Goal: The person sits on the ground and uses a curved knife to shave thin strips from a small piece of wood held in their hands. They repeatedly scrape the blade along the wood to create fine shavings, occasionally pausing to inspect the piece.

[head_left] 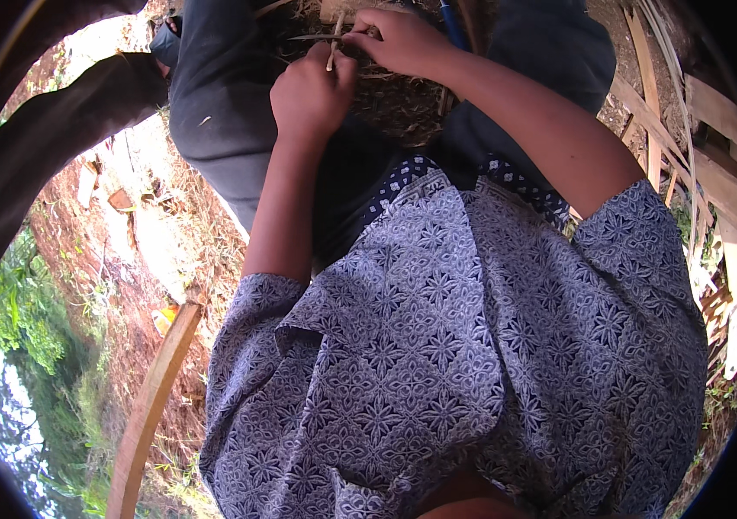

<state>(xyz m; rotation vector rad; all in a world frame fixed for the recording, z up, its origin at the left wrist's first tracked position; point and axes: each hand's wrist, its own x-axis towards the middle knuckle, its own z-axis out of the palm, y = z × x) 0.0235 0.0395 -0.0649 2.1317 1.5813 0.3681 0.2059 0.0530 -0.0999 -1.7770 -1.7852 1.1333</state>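
Observation:
Between my lap and the ground ahead, my left hand (312,93) is closed on a thin pale wooden stick (337,35) that stands up past its fingers. Just to the right, my right hand (399,41) is closed on a knife, its grip hidden by the fingers. The narrow dark knife blade (309,37) points left and lies across the stick, close above my left fingertips. Both hands are nearly touching. Thin shavings (399,108) lie below them between my dark-trousered legs.
A slim blue object (452,26) stands beside my right forearm. Long wooden slats (643,86) and boards lie at the right. On the left are another person's dark-clothed leg (74,112) and a curved wooden plank (156,398) over reddish ground.

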